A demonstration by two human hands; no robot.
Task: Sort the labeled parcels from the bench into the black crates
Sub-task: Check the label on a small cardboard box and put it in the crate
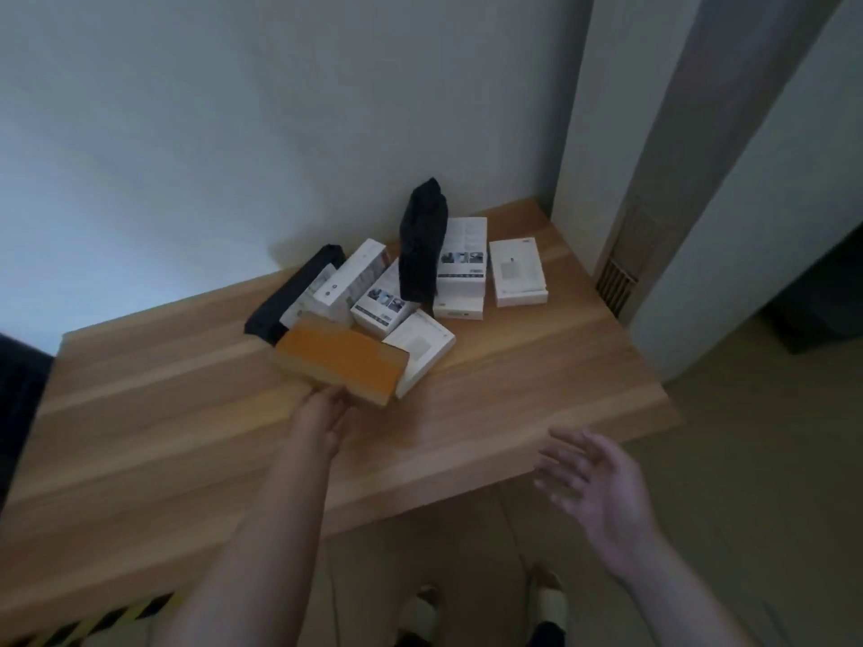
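A pile of parcels lies at the back of the wooden bench [513,394]. An orange box [341,359] sits at its front, tilted. Behind it are several white labeled boxes, such as one at the right [517,272] and one beside the orange box [422,350]. A black wrapped parcel [421,242] stands upright against them, and another black parcel [292,298] lies at the left. My left hand [324,413] grips the orange box's near edge, fingertips hidden under it. My right hand [593,488] hovers open over the bench's front edge. No black crate shows clearly.
A pale wall rises behind the bench, with a doorway and a vent grille [623,268] at the right. A dark shape [21,394] cuts in at the left edge. Yellow-black striped tape [88,628] marks the floor at lower left. White slippers [420,614] show below.
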